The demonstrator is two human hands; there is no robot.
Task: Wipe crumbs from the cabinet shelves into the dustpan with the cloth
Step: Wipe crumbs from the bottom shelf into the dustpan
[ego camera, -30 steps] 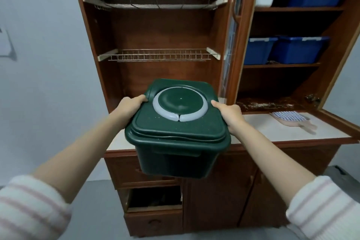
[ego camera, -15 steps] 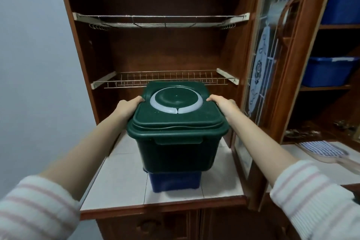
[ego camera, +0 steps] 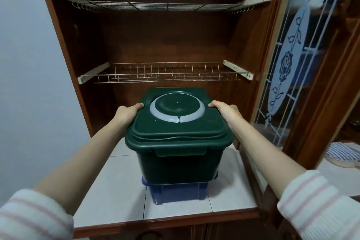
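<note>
1. The white tiled desk [ego camera: 116, 191], edged in front with reddish-brown wood, forms the ledge of the wooden cabinet [ego camera: 175, 45].
2. A blue plastic box [ego camera: 179, 191] stands directly on the tiles, near the middle and set back a little from the front edge.
3. A dark green plastic lidded bin [ego camera: 175, 154] sits on top of the blue box, clear of the tiles.
4. On the desk's right section, beyond the glass door [ego camera: 288, 64], a blue-and-white striped cloth [ego camera: 342, 151] lies over a pale pink flat thing [ego camera: 346, 164], which is too cut off to identify.
</note>
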